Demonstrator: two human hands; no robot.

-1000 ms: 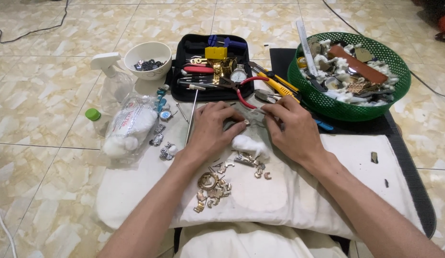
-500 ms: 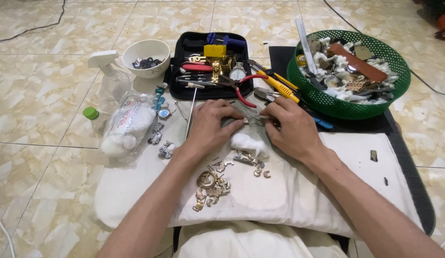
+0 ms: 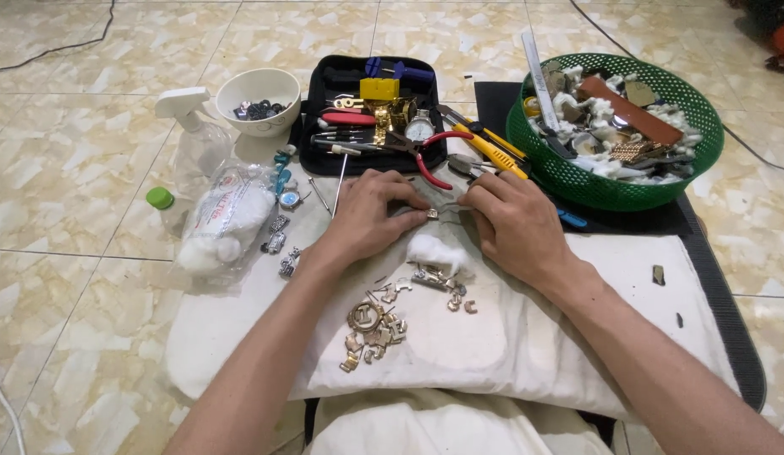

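Grip: left hand [image 3: 371,217] | right hand [image 3: 511,223] | pinching small metal part [image 3: 431,214]

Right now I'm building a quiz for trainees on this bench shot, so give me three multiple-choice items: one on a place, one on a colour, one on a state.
1. Where does the white bowl stand?
A. left of the black tool case
B. inside the basket
C. on the cushion

2. What colour is the basket?
A. red
B. green
C. blue

3. How do the hands stand?
A. both resting flat and apart
B. only the right at work
C. left hand and right hand meet at a small metal piece

Answers: 1 A, bowl sits on the floor tile beside the case. 2 B, its mesh wall is green. 3 C, fingertips of both pinch at the piece above the cotton wad.
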